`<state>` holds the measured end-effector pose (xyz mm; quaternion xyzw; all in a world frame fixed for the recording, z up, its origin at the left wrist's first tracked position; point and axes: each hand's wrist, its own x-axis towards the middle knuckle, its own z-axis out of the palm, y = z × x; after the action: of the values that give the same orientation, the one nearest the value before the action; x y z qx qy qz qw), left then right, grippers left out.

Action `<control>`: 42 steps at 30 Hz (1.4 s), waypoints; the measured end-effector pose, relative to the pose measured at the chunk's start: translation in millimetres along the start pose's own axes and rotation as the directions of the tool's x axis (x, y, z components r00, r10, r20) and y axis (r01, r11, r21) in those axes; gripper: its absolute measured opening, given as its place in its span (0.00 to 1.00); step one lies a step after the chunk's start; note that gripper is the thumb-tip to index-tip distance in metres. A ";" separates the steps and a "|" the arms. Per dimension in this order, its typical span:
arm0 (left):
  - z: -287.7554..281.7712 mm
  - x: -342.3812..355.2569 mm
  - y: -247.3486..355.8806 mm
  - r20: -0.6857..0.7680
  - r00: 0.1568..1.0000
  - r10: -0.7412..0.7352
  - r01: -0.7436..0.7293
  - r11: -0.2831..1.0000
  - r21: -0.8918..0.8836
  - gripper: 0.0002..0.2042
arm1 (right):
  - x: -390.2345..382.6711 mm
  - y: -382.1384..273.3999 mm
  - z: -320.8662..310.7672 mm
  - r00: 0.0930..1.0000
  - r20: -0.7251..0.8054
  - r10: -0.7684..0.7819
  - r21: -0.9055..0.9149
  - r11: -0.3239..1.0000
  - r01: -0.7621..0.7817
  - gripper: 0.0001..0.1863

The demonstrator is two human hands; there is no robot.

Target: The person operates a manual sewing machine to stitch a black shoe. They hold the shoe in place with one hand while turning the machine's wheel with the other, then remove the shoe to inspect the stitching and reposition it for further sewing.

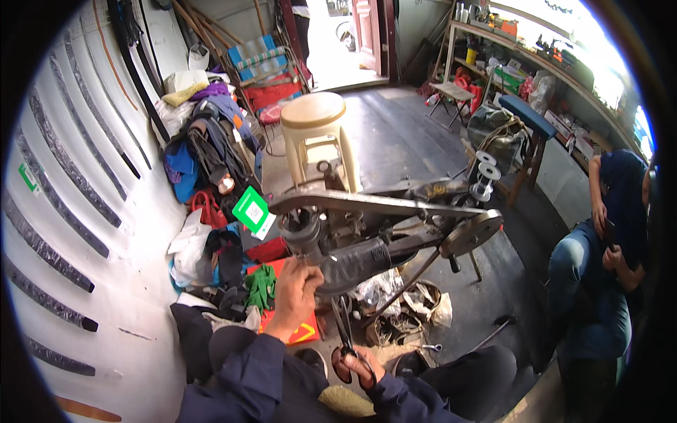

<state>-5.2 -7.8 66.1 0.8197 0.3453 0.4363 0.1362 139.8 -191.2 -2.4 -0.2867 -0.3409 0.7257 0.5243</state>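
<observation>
A hand-crank shoe-sewing machine (395, 204) stands before me, with a long metal arm and a wheel at its right end. What looks like a black leather shoe (360, 264) sits on it under the sewing head. My left hand (295, 290) is at the left end of the shoe, just below the head, with its fingers pinched; anything between them is too small to make out. Lower down, my right hand (358, 366) is closed round the handles of a pair of scissors (343, 321). Their blades point up toward the underside of the shoe.
Bags of scraps (405, 317) lie below the machine. A green-and-white card (252, 211) hangs beside its head, and a cream stool (314, 116) stands behind. Clothes and bags (211, 155) pile up at left. At right sits another person (599, 254) holding a dark object.
</observation>
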 end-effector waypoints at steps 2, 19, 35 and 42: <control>2.6 -4.7 -6.5 -0.024 0.994 -0.110 0.106 0.986 -0.127 0.05 | 0.0 3.3 -2.9 0.999 0.029 -0.040 -0.039 0.998 0.041 0.26; -40.1 37.1 -1.1 0.484 0.787 0.383 -0.536 0.813 0.228 0.11 | 8.3 10.8 -12.3 0.994 0.105 -0.022 0.082 0.997 0.014 0.32; -23.2 27.2 -19.9 0.451 0.848 0.279 -0.394 0.901 0.182 0.08 | 7.9 8.4 -12.9 0.994 0.113 -0.002 0.132 0.991 -0.013 0.33; -24.9 11.9 -16.3 0.301 0.947 0.115 -0.153 0.983 0.106 0.09 | 15.9 22.1 -14.9 0.983 0.182 0.026 0.314 0.946 -0.084 0.38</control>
<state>-28.1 10.2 79.5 0.9040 0.2919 0.2949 0.1034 134.2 -177.9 -29.9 -0.1422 -0.2554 0.8082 0.5113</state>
